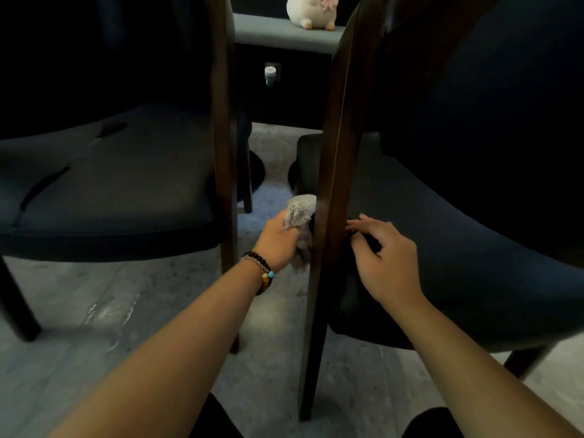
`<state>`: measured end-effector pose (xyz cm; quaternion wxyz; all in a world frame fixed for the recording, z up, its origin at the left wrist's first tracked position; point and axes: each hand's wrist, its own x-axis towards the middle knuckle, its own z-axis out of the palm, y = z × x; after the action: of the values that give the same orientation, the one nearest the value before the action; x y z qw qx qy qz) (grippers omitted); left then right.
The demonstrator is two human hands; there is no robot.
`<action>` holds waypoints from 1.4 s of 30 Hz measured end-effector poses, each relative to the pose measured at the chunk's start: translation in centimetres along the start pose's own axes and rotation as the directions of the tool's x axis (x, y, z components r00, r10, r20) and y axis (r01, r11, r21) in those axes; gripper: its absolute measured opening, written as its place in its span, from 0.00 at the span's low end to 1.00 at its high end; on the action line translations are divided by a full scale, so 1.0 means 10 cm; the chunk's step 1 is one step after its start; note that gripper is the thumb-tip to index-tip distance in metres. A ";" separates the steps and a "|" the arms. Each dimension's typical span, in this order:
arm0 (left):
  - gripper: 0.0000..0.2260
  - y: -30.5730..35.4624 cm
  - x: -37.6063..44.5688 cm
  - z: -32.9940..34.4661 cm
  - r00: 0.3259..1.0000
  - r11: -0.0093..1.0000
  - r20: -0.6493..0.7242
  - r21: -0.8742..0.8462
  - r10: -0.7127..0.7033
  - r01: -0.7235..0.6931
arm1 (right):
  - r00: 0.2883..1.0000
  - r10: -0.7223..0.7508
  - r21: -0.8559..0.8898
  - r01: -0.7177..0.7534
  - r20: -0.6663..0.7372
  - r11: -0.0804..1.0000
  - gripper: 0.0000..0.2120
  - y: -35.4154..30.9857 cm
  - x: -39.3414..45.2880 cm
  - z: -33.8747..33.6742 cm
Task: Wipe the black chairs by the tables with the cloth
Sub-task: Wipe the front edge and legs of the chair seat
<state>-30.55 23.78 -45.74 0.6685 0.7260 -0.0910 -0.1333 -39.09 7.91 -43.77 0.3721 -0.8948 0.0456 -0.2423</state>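
Two black chairs stand side by side, seen from low down. The left chair (120, 184) shows its dark seat and a brown wooden leg. The right chair (474, 241) has a long brown wooden leg (331, 184) running down the middle of the view. My left hand (279, 240) grips a grey fluffy cloth (300, 216) and holds it against the left side of that leg. My right hand (384, 260) rests on the right chair's seat edge just right of the leg, fingers loosely curled round it.
The floor (94, 311) is grey stone. A grey bench (284, 34) at the back carries a white plush toy (311, 9). A small white plug-like object (271, 74) sits on the dark wall below it. A black round base (257, 172) stands between the chairs.
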 end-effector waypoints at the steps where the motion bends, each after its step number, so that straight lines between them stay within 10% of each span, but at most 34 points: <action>1: 0.13 0.05 -0.14 -0.01 1.000 1.000 0.024 -0.019 0.001 -0.001 | 1.000 0.019 0.043 -0.018 -0.023 0.999 0.09 -0.01 -0.01 -0.01; 7: 0.16 0.35 -0.79 0.10 0.998 0.992 -0.037 -0.118 0.040 -0.044 | 0.986 0.166 0.181 -0.168 0.023 0.969 0.09 -0.15 -0.03 -0.13; 11: 0.13 0.72 -0.83 0.12 0.944 0.938 -0.161 -0.152 0.288 -0.312 | 0.978 0.203 0.267 -0.210 0.054 0.940 0.10 -0.24 -0.12 -0.21; 16: 0.24 0.70 -0.83 0.29 0.771 0.755 -0.082 0.291 0.631 -0.587 | 0.966 0.254 0.399 -0.250 0.044 0.882 0.12 -0.35 -0.27 -0.28; 21: 0.29 0.17 -1.01 0.22 0.852 0.670 0.100 0.573 0.514 -0.472 | 0.882 0.470 0.602 -0.355 -0.038 0.715 0.11 -0.37 -0.32 -0.53; 25: 0.28 0.26 -1.15 0.14 0.864 0.604 0.122 0.667 0.489 -0.436 | 0.924 0.377 0.570 -0.273 -0.070 0.775 0.11 -0.45 -0.27 -0.71; 29: 0.21 0.68 -1.31 0.03 0.850 0.754 0.017 0.453 0.527 -0.476 | 0.997 -0.011 0.406 -0.023 0.082 0.914 0.18 -0.56 -0.28 -0.78; 33: 0.17 0.92 -1.35 -0.15 0.939 0.930 0.022 0.134 0.342 -0.342 | 0.882 -0.283 0.341 0.152 0.377 0.928 0.25 -0.62 -0.27 -0.82; 42: 0.15 0.86 -1.23 -0.13 0.929 0.932 -0.090 0.071 0.360 -0.354 | 0.952 0.103 0.590 -0.260 0.287 0.764 0.07 -0.55 -0.45 -0.90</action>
<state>-41.41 28.07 -36.17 0.6656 0.7209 -0.1910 0.0300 -47.82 7.26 -36.39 0.6703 -0.7357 0.0053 -0.0974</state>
